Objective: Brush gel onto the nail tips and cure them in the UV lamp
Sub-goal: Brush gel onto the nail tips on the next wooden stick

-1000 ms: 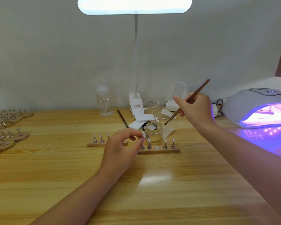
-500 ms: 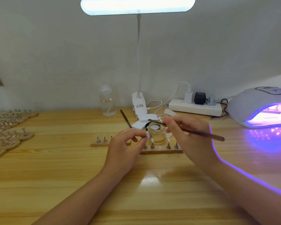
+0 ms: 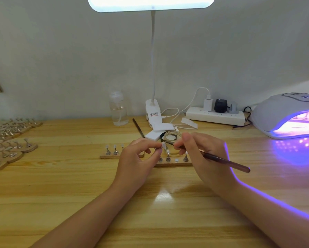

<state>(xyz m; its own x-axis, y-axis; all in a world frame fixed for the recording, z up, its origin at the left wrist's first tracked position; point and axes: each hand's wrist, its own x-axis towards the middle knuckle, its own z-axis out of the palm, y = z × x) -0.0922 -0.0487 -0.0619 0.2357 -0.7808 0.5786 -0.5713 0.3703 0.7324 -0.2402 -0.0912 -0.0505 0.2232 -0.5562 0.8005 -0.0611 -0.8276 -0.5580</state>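
My left hand (image 3: 138, 157) pinches a small white nail tip (image 3: 163, 145) on its metal stand, lifted just above a wooden holder strip (image 3: 173, 164). My right hand (image 3: 202, 153) grips a thin brown brush (image 3: 225, 161); its bristle end meets the nail tip. A small glass gel jar (image 3: 171, 138) stands right behind my fingers. More tips on stands sit on the strip and on a second strip (image 3: 112, 154) to the left. The UV lamp (image 3: 282, 113) glows purple at the right, with holders inside.
A clip-on desk light (image 3: 153, 115) rises at the back, beside a clear pump bottle (image 3: 118, 109) and a power strip (image 3: 216, 117) with plugs and cables. A second brush (image 3: 138, 127) lies near white pads (image 3: 159, 130). Several wooden holders with stands (image 3: 10, 142) crowd the left edge.
My right hand came down from over the jar and swung the brush round, so its bristle end now touches the tip that my left hand holds. My left hand stayed put.
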